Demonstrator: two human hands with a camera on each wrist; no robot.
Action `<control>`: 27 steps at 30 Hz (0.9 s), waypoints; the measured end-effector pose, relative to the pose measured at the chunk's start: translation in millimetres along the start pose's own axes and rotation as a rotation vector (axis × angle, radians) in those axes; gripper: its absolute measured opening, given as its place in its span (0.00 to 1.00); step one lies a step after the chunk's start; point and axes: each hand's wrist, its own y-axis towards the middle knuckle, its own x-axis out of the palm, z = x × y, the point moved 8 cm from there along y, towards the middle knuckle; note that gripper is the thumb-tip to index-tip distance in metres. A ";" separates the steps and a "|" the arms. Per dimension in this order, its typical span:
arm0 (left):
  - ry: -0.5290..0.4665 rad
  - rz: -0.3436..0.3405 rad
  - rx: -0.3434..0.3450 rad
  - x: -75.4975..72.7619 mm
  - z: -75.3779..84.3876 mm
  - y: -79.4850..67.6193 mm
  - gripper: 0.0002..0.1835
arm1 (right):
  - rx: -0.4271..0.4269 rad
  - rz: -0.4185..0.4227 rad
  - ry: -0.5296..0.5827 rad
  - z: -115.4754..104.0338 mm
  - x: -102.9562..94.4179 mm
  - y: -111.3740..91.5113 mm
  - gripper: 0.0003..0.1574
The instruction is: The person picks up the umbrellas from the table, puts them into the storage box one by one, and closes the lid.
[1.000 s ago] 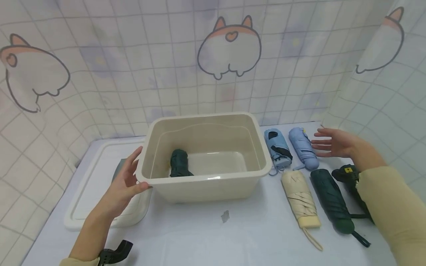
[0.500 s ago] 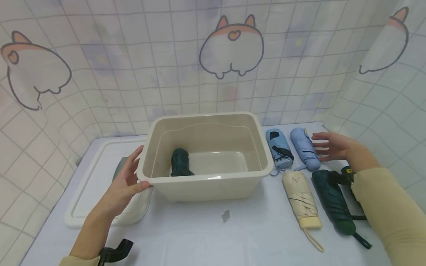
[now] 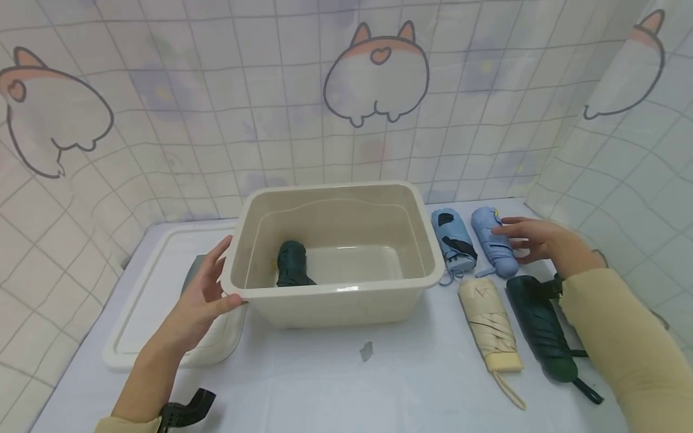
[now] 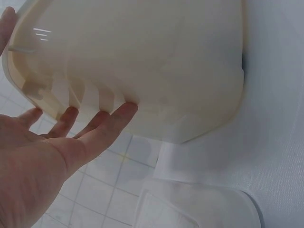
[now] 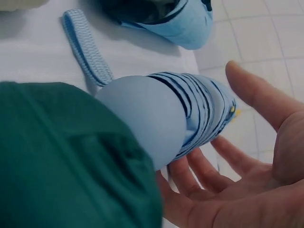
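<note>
A cream plastic bin (image 3: 330, 310) stands mid-table with a folded dark green umbrella (image 3: 292, 264) inside at its left. My left hand (image 3: 200, 300) rests against the bin's left end, thumb by the front rim; in the left wrist view its extended fingers (image 4: 109, 128) touch the outer wall. On the right, my right hand (image 3: 541, 240) reaches over a folded periwinkle-blue umbrella (image 3: 494, 240). The right wrist view shows its fingers (image 5: 204, 171) along the lower side of this umbrella (image 5: 142, 118), with the thumb (image 5: 256, 95) apart from it.
Left of the bin lies a white lid (image 3: 157, 294) with a grey item partly behind my left hand. A light blue umbrella (image 3: 455, 240), a cream umbrella (image 3: 489, 325) and a dark green umbrella (image 3: 541, 337) lie to the right. A patterned curtain (image 3: 260, 120) surrounds the table.
My right hand has moved left, from beside the periwinkle-blue umbrella to over it, and its fingers now overlap it. My left hand stays at the bin.
</note>
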 end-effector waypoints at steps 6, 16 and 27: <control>-0.014 -0.013 -0.002 0.4 2.5 -1.3 0.54 | 0.000 0.068 -0.106 -5.1 3.7 -1.8 0.65; -0.016 -0.007 -0.010 0.8 3.3 -2.1 0.54 | -0.002 0.162 -0.264 -9.2 7.1 0.0 0.65; -0.026 -0.017 -0.001 1.2 1.8 -1.5 0.53 | -0.028 0.198 -0.257 -9.9 1.0 0.5 0.61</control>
